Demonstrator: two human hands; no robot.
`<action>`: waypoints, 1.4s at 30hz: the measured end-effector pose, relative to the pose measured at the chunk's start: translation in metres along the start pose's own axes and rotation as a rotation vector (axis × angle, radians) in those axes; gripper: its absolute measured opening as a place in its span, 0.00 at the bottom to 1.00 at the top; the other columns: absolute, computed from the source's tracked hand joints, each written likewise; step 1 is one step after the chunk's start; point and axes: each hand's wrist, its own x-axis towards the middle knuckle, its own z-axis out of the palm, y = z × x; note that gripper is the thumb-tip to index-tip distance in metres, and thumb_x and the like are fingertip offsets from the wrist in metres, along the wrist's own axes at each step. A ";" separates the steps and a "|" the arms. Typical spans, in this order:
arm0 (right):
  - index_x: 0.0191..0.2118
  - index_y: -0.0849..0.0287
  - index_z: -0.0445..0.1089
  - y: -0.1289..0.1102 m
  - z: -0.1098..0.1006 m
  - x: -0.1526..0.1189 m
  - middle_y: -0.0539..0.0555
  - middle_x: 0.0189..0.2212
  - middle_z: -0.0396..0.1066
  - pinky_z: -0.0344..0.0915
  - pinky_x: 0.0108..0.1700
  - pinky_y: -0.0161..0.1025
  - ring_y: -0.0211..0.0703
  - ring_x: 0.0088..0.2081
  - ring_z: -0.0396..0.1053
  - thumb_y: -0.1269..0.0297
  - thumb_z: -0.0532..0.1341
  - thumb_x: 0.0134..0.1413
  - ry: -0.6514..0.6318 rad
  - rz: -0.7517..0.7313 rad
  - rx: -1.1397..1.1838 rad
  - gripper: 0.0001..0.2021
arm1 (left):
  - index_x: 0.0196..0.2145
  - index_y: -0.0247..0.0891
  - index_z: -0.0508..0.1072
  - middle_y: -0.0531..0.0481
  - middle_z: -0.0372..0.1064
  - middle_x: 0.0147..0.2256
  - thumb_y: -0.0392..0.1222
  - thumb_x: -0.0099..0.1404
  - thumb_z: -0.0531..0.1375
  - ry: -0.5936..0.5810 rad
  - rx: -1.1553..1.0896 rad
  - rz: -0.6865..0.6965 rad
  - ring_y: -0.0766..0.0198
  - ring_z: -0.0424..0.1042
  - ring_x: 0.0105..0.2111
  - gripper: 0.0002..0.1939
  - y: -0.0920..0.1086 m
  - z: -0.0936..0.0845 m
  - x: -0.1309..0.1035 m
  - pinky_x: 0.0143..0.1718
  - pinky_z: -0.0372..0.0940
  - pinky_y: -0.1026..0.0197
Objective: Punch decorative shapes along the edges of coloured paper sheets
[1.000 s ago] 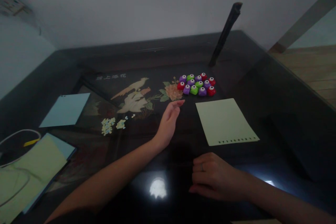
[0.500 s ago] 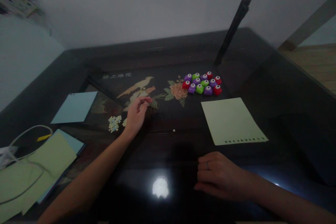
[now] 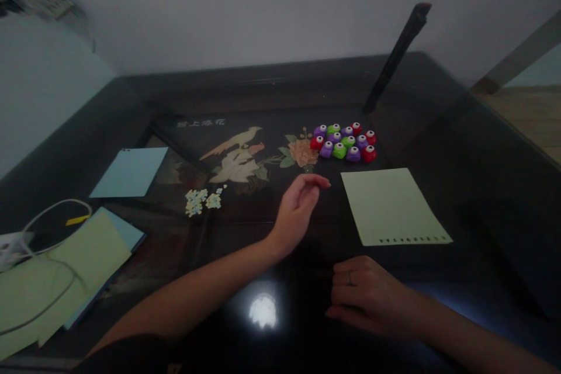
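My left hand (image 3: 294, 213) hovers over the middle of the dark table, its fingers loosely bent and the thumb apart from them, with nothing visible between. Near the front, my right hand (image 3: 366, 292) rests curled on the table, a ring on one finger and no object showing in it. Beyond my right hand lies a pale green sheet (image 3: 394, 204) with a row of small marks along its near edge. Small pale star-like pieces (image 3: 195, 201) are gathered in clumps left of my left hand. Several red, green and purple one-eyed toys (image 3: 339, 150) stand grouped behind the sheet.
At the left are a light blue sheet (image 3: 130, 172), stacked green and blue papers (image 3: 94, 251) and a white cable (image 3: 55, 204). A dark post (image 3: 397, 58) rises at the back right. Bird and flower pictures (image 3: 239, 160) decorate the tabletop.
My left hand has moved right, away from the pale pieces, which show more fully. The lone star on the mid-table is now out of sight. My right hand has stayed in place.
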 end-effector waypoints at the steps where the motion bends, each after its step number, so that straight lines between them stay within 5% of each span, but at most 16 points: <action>1: 0.24 0.59 0.65 0.000 0.000 0.000 0.49 0.20 0.67 0.50 0.26 0.38 0.37 0.24 0.60 0.62 0.53 0.62 0.006 0.001 0.000 0.15 | 0.37 0.39 0.70 0.48 0.70 0.37 0.35 0.65 0.52 0.015 -0.081 -0.015 0.61 0.70 0.42 0.07 -0.006 0.011 -0.001 0.49 0.62 0.57; 4: 0.25 0.59 0.66 0.000 0.000 -0.002 0.48 0.20 0.66 0.50 0.26 0.38 0.37 0.25 0.60 0.62 0.53 0.62 0.004 0.001 0.013 0.15 | 0.37 0.38 0.69 0.47 0.69 0.37 0.34 0.65 0.52 -0.008 -0.136 -0.021 0.61 0.69 0.42 0.07 -0.018 0.022 -0.001 0.49 0.62 0.58; 7: 0.26 0.58 0.66 0.001 -0.001 -0.004 0.48 0.21 0.67 0.51 0.27 0.38 0.37 0.25 0.60 0.62 0.52 0.63 -0.015 -0.001 0.026 0.15 | 0.36 0.38 0.69 0.48 0.69 0.36 0.35 0.64 0.53 -0.042 -0.055 0.005 0.62 0.69 0.41 0.06 -0.020 0.006 0.004 0.47 0.63 0.59; 13: 0.25 0.58 0.65 0.000 -0.002 -0.004 0.49 0.20 0.67 0.50 0.27 0.38 0.37 0.25 0.59 0.62 0.53 0.62 0.003 -0.013 0.022 0.14 | 0.35 0.39 0.71 0.50 0.70 0.32 0.36 0.63 0.54 0.044 0.252 0.047 0.62 0.69 0.37 0.06 -0.014 -0.060 0.019 0.43 0.63 0.58; 19: 0.25 0.59 0.64 0.000 -0.003 -0.003 0.49 0.20 0.67 0.50 0.28 0.38 0.36 0.25 0.59 0.63 0.52 0.62 0.007 -0.019 -0.003 0.15 | 0.32 0.39 0.71 0.51 0.70 0.31 0.37 0.61 0.56 0.252 0.498 0.125 0.61 0.70 0.35 0.05 -0.012 -0.135 0.022 0.43 0.63 0.57; 24: 0.25 0.59 0.64 0.001 -0.002 -0.002 0.48 0.20 0.66 0.50 0.27 0.37 0.36 0.25 0.59 0.62 0.53 0.62 0.015 -0.020 -0.007 0.14 | 0.32 0.39 0.72 0.50 0.71 0.30 0.38 0.60 0.56 0.340 0.613 0.110 0.61 0.70 0.34 0.05 -0.007 -0.166 0.019 0.42 0.64 0.56; 35: 0.24 0.58 0.65 0.001 -0.006 0.000 0.48 0.19 0.65 0.53 0.26 0.35 0.35 0.24 0.61 0.61 0.54 0.62 0.093 0.018 0.145 0.15 | 0.32 0.37 0.71 0.50 0.72 0.31 0.36 0.62 0.52 0.258 0.892 0.133 0.62 0.72 0.35 0.08 0.001 -0.173 0.015 0.41 0.65 0.58; 40: 0.29 0.57 0.68 0.005 -0.050 -0.005 0.50 0.24 0.69 0.61 0.29 0.34 0.36 0.28 0.67 0.63 0.55 0.62 0.239 0.144 0.211 0.11 | 0.35 0.36 0.71 0.48 0.71 0.33 0.32 0.65 0.49 -0.180 1.003 0.348 0.63 0.71 0.36 0.11 0.003 -0.130 0.007 0.41 0.65 0.59; 42: 0.32 0.56 0.70 0.014 -0.074 -0.016 0.51 0.27 0.72 0.65 0.32 0.36 0.38 0.31 0.70 0.61 0.55 0.61 0.317 0.352 0.129 0.09 | 0.37 0.36 0.71 0.47 0.72 0.36 0.31 0.65 0.49 -0.369 0.998 0.448 0.62 0.70 0.39 0.11 0.004 -0.102 0.005 0.43 0.66 0.58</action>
